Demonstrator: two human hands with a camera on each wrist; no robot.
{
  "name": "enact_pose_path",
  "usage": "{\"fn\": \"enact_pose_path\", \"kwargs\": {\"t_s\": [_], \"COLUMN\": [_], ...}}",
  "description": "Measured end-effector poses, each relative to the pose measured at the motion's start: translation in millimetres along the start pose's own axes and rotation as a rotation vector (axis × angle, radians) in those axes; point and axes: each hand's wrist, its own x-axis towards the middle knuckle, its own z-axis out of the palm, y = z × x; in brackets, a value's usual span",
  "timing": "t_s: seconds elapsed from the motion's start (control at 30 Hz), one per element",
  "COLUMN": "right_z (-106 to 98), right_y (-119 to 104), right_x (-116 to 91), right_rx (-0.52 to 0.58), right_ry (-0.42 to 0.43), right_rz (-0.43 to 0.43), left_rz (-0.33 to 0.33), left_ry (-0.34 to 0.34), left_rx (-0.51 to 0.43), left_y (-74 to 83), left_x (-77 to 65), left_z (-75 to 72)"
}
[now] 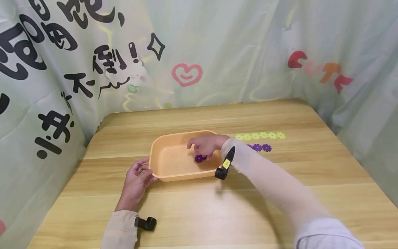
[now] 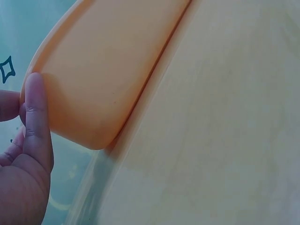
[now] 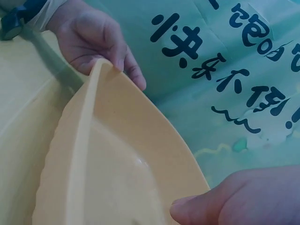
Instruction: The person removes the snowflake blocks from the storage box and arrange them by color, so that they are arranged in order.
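Observation:
An orange plastic basin (image 1: pixel 174 157) sits on the table in the head view. My left hand (image 1: pixel 136 180) grips its left end at the rim; the left wrist view shows that hand's thumb and fingers (image 2: pixel 36 108) on either side of the basin wall (image 2: pixel 89 84). My right hand (image 1: pixel 205 144) reaches over the right side, into the basin, with its fingers pointing down and left. Purple flower-shaped pieces (image 1: pixel 199 158) lie right under its fingers; whether they are pinched is hidden. The right wrist view shows only part of that hand (image 3: pixel 234 199) beside the basin's inside wall (image 3: pixel 145 112).
Right of the basin, a row of yellow flower-shaped pieces (image 1: pixel 259 135) lies on the wooden table (image 1: pixel 192 214). In front of it is a purple row (image 1: pixel 262 147), partly behind the right forearm. A printed curtain (image 1: pixel 230 52) hangs around the table's back and sides.

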Motion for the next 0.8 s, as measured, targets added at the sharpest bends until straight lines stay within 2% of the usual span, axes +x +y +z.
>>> {"fn": "enact_pose_path", "kwargs": {"t_s": [0.17, 0.33, 0.47, 0.57, 0.7, 0.8], "right_z": [2, 7, 9, 7, 2, 0], "right_y": [-6, -6, -5, 0, 5, 8], "right_x": [15, 31, 39, 45, 51, 54], "right_rx": [0.078, 0.201, 0.242, 0.221, 0.096, 0.027], "right_ry": [-0.019, -0.032, -0.042, -0.012, 0.066, 0.08], "right_rz": [-0.062, -0.116, -0.148, -0.167, -0.18, -0.159], "left_rz": [-0.005, 0.003, 0.004, 0.003, 0.006, 0.005], "left_ry": [0.003, -0.001, -0.003, -0.001, 0.004, 0.004], "left_rx": [0.003, -0.004, -0.006, -0.004, -0.004, -0.003], "left_y": [-0.3, 0.7, 0.7, -0.1, -0.9, -1.4], "left_x": [0.3, -1.2, -1.1, -0.6, 0.5, 1.2], "left_z": [-1.1, 0.6, 1.6, 1.6, 0.7, -0.2]}}
